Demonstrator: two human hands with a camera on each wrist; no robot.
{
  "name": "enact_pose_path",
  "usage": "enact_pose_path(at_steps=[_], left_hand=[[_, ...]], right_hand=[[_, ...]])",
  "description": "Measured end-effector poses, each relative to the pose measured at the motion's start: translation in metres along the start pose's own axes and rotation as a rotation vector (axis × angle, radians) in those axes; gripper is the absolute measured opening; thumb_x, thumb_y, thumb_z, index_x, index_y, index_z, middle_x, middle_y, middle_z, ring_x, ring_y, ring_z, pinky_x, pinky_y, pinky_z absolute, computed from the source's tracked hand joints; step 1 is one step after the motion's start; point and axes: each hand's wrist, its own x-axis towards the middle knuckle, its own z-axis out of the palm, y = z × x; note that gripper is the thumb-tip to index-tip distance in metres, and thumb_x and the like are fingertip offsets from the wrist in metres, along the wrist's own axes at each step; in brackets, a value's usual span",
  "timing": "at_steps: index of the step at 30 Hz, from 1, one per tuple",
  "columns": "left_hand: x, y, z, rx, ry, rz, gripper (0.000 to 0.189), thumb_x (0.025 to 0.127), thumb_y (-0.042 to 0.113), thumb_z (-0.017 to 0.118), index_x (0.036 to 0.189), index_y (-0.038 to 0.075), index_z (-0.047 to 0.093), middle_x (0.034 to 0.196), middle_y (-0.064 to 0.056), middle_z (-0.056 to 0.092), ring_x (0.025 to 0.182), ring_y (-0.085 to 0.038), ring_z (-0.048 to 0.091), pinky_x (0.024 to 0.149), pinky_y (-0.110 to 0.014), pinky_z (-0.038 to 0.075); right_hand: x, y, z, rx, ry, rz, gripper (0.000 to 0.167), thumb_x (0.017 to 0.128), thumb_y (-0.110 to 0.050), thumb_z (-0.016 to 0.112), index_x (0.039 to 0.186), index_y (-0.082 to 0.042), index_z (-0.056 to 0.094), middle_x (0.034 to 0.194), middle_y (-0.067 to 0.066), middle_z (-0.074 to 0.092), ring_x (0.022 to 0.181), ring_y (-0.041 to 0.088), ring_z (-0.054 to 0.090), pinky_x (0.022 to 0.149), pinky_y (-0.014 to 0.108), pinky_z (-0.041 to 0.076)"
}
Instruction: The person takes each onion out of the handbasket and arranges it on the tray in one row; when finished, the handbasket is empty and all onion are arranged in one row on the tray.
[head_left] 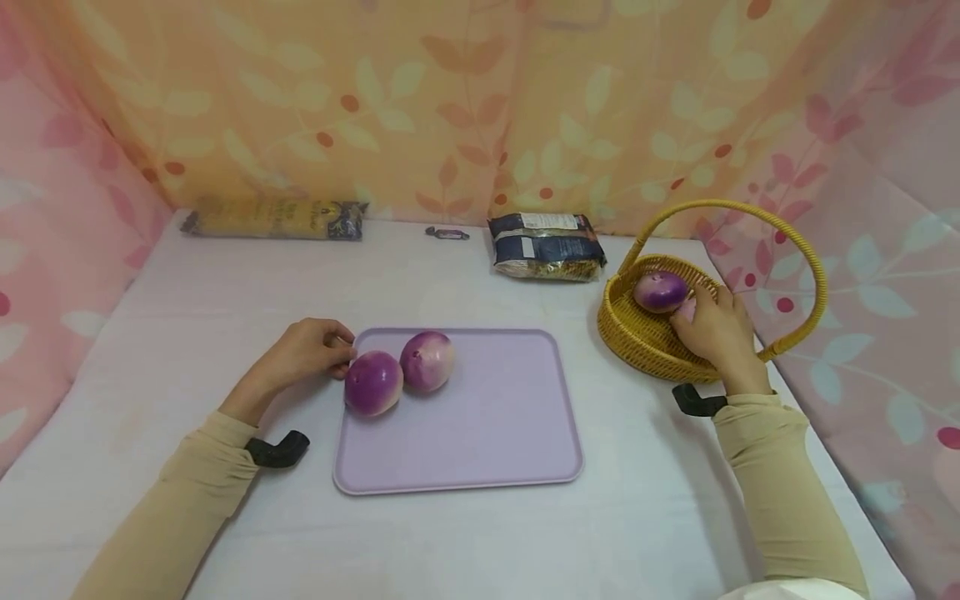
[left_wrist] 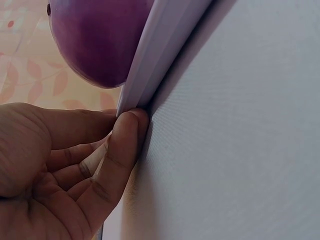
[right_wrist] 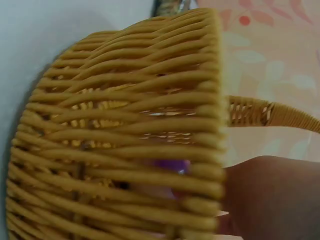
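Two purple-and-white turnips, a darker one (head_left: 373,383) and a paler one (head_left: 427,362), sit side by side on the left part of a lilac tray (head_left: 495,417). My left hand (head_left: 311,354) pinches the tray's left rim between thumb and fingers; the left wrist view shows this hand (left_wrist: 75,165) close up, below a turnip (left_wrist: 100,40). At the right, my right hand (head_left: 716,329) reaches into a yellow wicker basket (head_left: 637,340) and grips a pinkish turnip (head_left: 686,311), mostly covered by the hand. Beside it in the basket lies another turnip (head_left: 660,292). The basket wall (right_wrist: 125,120) hides the fingers in the right wrist view.
Along the back of the white-covered table lie a long yellow packet (head_left: 273,220), a small wrapped candy (head_left: 447,234) and a dark-blue packet (head_left: 547,247). The basket's tall handle (head_left: 806,258) arches over the right hand. Patterned cloth (head_left: 450,108) stands behind and at both sides.
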Motion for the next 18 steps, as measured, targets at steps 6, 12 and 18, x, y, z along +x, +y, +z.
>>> enact_pose_path(at_steps=[6,12,18], left_hand=[[0.000,-0.001,0.001,0.014,0.006,-0.002,0.031,0.093,0.010,0.060,0.118,-0.009,0.059,0.084,-0.010,0.074,0.067,-0.011,0.068,0.067,-0.023,0.053],[0.001,-0.001,0.001,0.004,0.004,0.004,0.032,0.093,0.010,0.060,0.117,-0.010,0.059,0.084,-0.011,0.074,0.067,-0.012,0.068,0.067,-0.023,0.054],[0.001,-0.001,0.001,-0.006,0.001,-0.001,0.032,0.093,0.010,0.060,0.118,-0.010,0.059,0.085,-0.012,0.073,0.067,-0.012,0.068,0.066,-0.023,0.054]], right_hand=[[-0.002,0.004,0.013,-0.030,0.098,-0.010,0.044,0.097,-0.023,0.036,0.111,0.017,0.050,0.111,0.045,0.046,0.102,0.061,0.046,0.085,0.067,0.038],[-0.001,0.007,0.015,-0.032,0.135,0.022,0.039,0.090,-0.021,0.048,0.108,0.014,0.047,0.103,0.047,0.044,0.087,0.064,0.049,0.069,0.067,0.041],[-0.002,0.011,0.011,-0.060,0.081,0.010,0.047,0.085,-0.025,0.062,0.114,0.008,0.045,0.101,0.046,0.049,0.093,0.064,0.049,0.072,0.068,0.041]])
